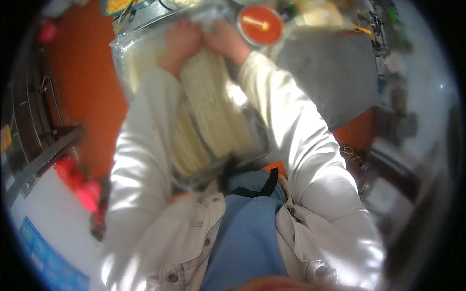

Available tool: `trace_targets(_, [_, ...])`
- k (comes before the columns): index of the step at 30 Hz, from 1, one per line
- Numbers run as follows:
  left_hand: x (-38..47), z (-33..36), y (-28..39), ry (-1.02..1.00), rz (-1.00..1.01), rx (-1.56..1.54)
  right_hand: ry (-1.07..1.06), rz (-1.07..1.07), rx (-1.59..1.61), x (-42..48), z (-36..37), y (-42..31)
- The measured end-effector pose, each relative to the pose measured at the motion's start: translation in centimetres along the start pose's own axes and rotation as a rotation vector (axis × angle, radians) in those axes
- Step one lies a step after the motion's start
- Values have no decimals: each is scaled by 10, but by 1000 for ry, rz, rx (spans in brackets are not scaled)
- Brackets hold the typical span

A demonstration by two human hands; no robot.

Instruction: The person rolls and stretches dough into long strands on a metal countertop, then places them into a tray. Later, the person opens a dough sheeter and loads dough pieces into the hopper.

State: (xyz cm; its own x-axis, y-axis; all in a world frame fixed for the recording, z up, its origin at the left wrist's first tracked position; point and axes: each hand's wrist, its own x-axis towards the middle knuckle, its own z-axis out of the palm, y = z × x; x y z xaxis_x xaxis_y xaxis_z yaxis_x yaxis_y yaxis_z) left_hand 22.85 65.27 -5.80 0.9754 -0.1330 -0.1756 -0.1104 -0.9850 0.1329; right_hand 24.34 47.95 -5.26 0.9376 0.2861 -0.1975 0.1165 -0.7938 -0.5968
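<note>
Both hands reach to the far end of a metal tray (260, 154) that holds long rows of pale, flat strips of food (214, 105), perhaps noodles or dough sheets. Clear plastic film (122, 45) lies along the tray's left and far edges. My left hand (184, 43) and my right hand (225, 40) are close together over the far end of the strips, at the bunched film. Blur hides the fingers, so whether they grip the film is unclear. Just right of my right hand stands a round bowl of red sauce (261, 25) with a light-handled utensil in it.
A grey metal worktop (327, 72) extends to the right, with blurred items along its far side and an orange-handled thing (363, 30) at its corner. At the far left is a tray of yellow-orange food (118, 5). Red and pink plastic items (78, 185) hang at lower left.
</note>
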Motion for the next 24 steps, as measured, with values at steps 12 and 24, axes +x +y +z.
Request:
trace_targets(12, [-183,-3,197,74,7,-1148,607,479,2068,-295,-152,145])
trace_targets(24, [-331,-41,503,-642,467,-1200,1127,405,2104,-421,-249,269])
